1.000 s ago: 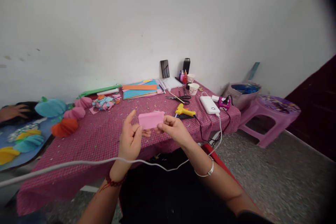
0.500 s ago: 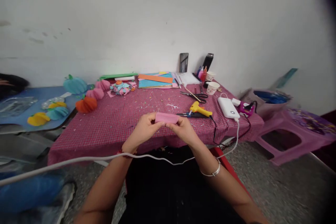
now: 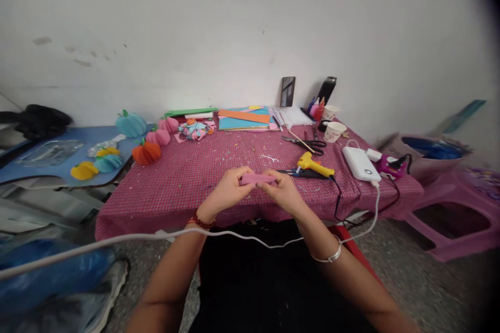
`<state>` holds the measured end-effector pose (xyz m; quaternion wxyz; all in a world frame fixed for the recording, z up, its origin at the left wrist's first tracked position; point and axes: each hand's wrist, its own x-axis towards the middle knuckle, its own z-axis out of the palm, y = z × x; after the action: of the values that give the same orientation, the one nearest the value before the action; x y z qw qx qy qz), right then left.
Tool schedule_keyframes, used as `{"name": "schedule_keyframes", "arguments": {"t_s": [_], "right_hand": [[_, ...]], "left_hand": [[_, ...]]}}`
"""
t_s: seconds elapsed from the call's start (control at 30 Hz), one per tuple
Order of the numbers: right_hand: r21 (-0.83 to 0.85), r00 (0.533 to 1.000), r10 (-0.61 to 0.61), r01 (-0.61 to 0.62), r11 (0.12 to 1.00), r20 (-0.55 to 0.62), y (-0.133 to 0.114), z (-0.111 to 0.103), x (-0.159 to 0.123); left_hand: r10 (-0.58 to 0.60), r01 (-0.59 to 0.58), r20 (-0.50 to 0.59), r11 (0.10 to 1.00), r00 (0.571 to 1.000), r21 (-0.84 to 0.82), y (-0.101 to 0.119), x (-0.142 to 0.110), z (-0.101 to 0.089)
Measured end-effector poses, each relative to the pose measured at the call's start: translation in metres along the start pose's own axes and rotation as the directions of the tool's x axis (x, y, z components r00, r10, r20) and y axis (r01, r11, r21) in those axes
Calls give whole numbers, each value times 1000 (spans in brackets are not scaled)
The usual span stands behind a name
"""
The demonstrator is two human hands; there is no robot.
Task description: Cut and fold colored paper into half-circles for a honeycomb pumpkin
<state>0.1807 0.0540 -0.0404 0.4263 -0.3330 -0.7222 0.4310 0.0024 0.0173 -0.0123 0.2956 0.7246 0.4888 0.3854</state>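
Between my two hands, above the near part of the table, is a small piece of pink paper (image 3: 258,179). My left hand (image 3: 233,187) pinches its left end, and my right hand (image 3: 282,190) pinches the right end. Both thumbs lie along its near edge, close together. The piece looks narrow from here, as if folded or tilted; I cannot tell which. Just beyond my right hand lies a yellow hot glue gun (image 3: 315,165), resting by a dark flat tool (image 3: 300,173). Black-handled scissors (image 3: 308,144) with a thin wooden stick across them lie further back.
Paper pumpkins (image 3: 146,152) stand at the left, some on a blue table (image 3: 58,161). Paper scraps (image 3: 195,129) and coloured sheets (image 3: 244,118) lie at the back. Paper cups (image 3: 335,131) and a white power bank (image 3: 361,164) are at the right; its white cable (image 3: 128,238) crosses my forearms.
The view has swung left, so everything sits further right. The pink paper showed a broad face before and now appears as a narrow strip, still held by both hands.
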Motion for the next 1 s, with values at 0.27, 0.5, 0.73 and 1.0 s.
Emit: {"name": "schedule_keyframes", "arguments": {"t_s": [0.27, 0.5, 0.73, 1.0], "right_hand": [[18, 985, 140, -143, 990, 97, 13, -9, -6], [417, 975, 220, -185, 890, -37, 5, 12, 5], [271, 988, 136, -109, 956, -80, -4, 5, 2], [-29, 993, -26, 23, 999, -118, 6, 0, 19]], "left_hand": [[-11, 16, 25, 978, 1000, -206, -6, 4, 12], [-167, -16, -320, 867, 932, -499, -6, 7, 16], [-156, -37, -359, 879, 920, -476, -3, 4, 14], [-63, 63, -200, 998, 978, -4, -9, 5, -8]]}}
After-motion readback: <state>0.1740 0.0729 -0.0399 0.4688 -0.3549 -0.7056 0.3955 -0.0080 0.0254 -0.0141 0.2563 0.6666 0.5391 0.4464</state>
